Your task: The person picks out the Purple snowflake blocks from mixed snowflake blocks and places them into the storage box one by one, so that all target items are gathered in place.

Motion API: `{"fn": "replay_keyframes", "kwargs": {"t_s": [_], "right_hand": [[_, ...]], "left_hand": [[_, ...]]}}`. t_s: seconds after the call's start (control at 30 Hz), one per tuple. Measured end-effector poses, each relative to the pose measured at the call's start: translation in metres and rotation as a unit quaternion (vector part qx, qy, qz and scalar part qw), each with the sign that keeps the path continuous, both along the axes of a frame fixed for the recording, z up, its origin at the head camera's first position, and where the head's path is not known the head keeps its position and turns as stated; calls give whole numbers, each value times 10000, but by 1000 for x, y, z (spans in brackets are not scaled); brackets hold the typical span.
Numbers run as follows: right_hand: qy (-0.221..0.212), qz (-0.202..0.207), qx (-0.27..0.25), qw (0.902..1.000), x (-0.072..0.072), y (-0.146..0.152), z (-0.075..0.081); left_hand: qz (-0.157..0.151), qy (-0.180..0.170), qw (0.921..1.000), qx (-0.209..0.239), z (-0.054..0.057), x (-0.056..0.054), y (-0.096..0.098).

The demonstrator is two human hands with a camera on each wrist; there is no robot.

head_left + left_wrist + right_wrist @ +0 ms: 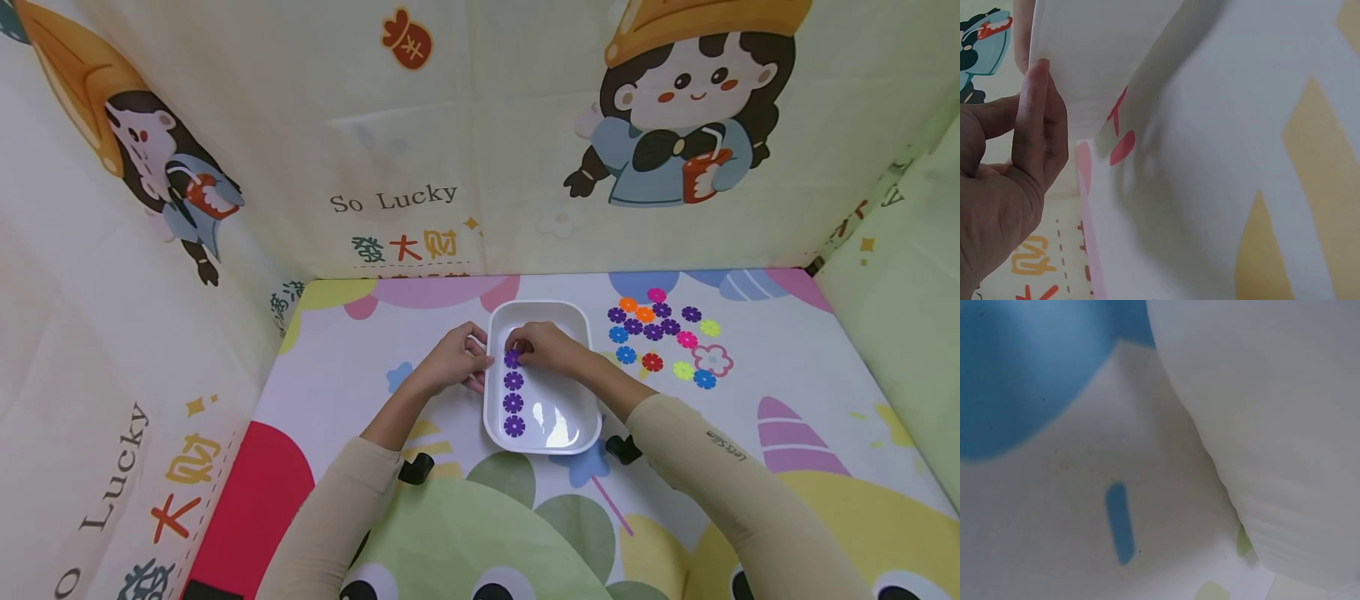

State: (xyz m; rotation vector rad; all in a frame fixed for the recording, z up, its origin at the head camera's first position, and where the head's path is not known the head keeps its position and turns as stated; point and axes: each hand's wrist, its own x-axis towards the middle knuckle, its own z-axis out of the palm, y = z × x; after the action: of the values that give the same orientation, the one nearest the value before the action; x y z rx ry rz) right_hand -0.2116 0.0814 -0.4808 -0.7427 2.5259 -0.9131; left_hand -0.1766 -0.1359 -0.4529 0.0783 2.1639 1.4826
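A white tray (555, 400) stands on the patterned table. Along its left inner side, several purple flower-shaped pieces (513, 403) form a straight column. My left hand (456, 360) holds the tray's left edge; in the left wrist view the fingers of that hand (1029, 144) touch its outer wall. Over the tray's far half, my right hand (546, 346) pinches the topmost purple flower-shaped piece (512, 359) at the column's far end. The right fingertips partly cover that piece. In the right wrist view, the tray's outer wall (1272, 425) shows, but no hand.
Right of the tray lie loose flower-shaped pieces: purple (653, 332), orange (627, 305), pink (687, 340), blue (704, 379), red (652, 362) and yellow-green (709, 327). Printed cloth walls (525, 225) enclose the table's back and sides.
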Motion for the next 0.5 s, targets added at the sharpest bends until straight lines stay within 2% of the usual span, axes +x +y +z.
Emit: {"fn": "replay_keyframes", "kwargs": {"t_s": [0.5], "right_hand": [[-29,21,5,10000,-1,-1,-2]], "left_hand": [[-50,61,9999,116,-1,1,0]]}}
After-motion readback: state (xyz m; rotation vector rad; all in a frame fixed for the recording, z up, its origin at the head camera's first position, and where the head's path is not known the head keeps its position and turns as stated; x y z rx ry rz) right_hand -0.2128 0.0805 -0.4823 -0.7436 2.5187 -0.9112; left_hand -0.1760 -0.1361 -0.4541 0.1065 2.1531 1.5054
